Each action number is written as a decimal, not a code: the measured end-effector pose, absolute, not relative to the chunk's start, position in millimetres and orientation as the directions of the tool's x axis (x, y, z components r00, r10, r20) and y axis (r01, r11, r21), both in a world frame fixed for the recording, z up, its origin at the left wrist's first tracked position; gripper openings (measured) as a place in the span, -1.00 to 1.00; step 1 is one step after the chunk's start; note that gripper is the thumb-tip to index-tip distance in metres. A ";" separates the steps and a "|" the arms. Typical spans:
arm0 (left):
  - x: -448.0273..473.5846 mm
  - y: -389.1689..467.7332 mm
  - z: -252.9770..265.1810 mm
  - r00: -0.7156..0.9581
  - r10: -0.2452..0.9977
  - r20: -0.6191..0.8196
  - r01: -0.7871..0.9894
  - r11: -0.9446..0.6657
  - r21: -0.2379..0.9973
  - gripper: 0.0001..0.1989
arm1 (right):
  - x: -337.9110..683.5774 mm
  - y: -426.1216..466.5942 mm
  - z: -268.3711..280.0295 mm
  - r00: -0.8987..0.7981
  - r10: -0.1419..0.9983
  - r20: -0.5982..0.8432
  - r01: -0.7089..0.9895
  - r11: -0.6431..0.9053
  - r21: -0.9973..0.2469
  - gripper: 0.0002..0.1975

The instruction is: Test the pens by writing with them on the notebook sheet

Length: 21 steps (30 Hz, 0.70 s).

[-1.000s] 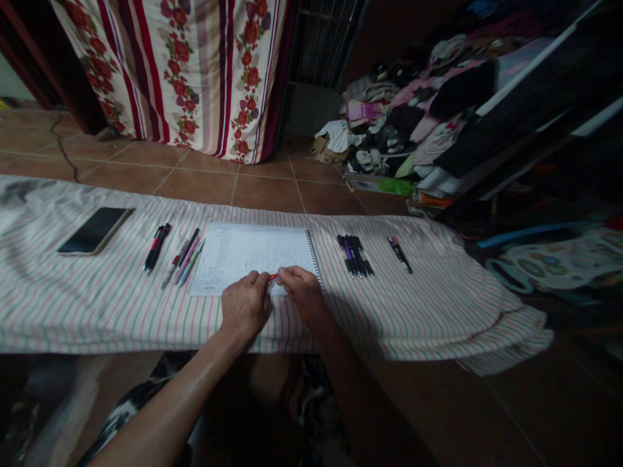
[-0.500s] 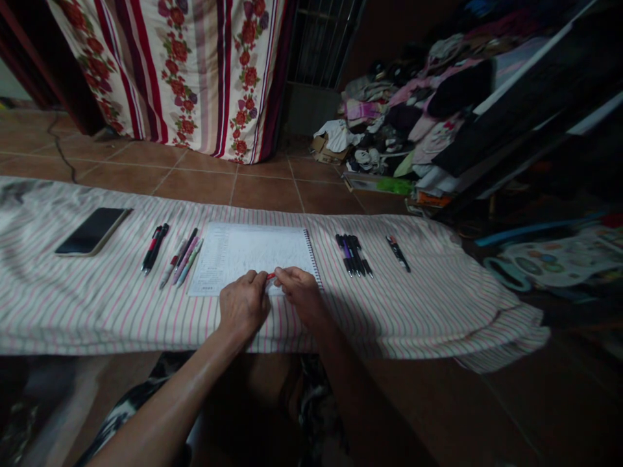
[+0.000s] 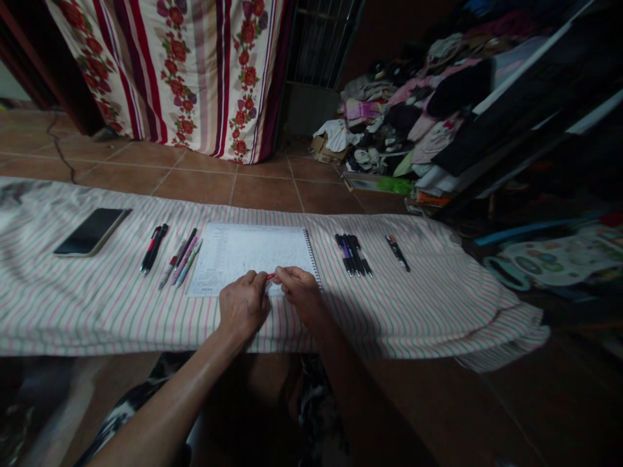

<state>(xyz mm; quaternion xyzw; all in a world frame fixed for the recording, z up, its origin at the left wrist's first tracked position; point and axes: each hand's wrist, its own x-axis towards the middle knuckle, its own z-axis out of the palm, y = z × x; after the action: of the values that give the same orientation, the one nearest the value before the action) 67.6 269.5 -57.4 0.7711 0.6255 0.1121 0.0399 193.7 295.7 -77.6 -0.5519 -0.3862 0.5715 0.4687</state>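
Note:
Over the near edge of a spiral notebook (image 3: 263, 250), my left hand (image 3: 243, 301) and my right hand (image 3: 298, 288) meet. Both are closed on what looks like a red pen (image 3: 270, 276); only a short red stretch shows between them, and fingers hide the rest. Left of the notebook lie several pens with pink, green and grey barrels (image 3: 181, 263), and beyond them a red and black pair of pens (image 3: 154, 248). To its right is a row of black and purple pens (image 3: 353, 256), then a black pen with a reddish end (image 3: 398, 253).
A dark-screened phone (image 3: 92, 231) lies at the left on the striped cloth (image 3: 418, 311) covering the table. Past the table hangs a flowered curtain (image 3: 204, 78). A heap of clothes (image 3: 409, 110) and a cardboard box (image 3: 327, 149) are on the tiled floor.

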 end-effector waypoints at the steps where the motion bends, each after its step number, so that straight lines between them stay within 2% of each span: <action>1: 67.4 269.5 -57.5 0.197 0.972 0.125 0.955 -0.219 0.200 -0.77 | 193.6 295.4 -77.6 0.055 0.964 -0.261 -0.104 -0.254 -0.962 -0.72; 5: 67.4 269.3 -56.5 0.189 0.976 0.110 0.959 -0.207 0.195 -0.77 | 195.2 294.3 -74.6 0.004 0.968 -0.252 -0.166 -0.248 -0.955 -0.77; 11: 69.0 269.4 -53.8 0.156 0.985 0.071 0.965 -0.167 0.204 -0.77 | 197.6 296.0 -74.8 -0.025 0.957 -0.290 -0.268 -0.285 -0.920 -0.70; 21: 68.1 270.0 -56.4 0.182 0.978 0.098 0.959 -0.199 0.201 -0.77 | 195.7 296.0 -81.1 0.102 0.961 -0.257 -0.205 -0.232 -0.951 -0.73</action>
<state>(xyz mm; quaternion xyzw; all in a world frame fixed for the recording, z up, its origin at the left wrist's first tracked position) 68.1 270.0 -56.4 0.7675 0.6312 0.1023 0.0465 195.7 296.0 -81.1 -0.5387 -0.3508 0.5709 0.5107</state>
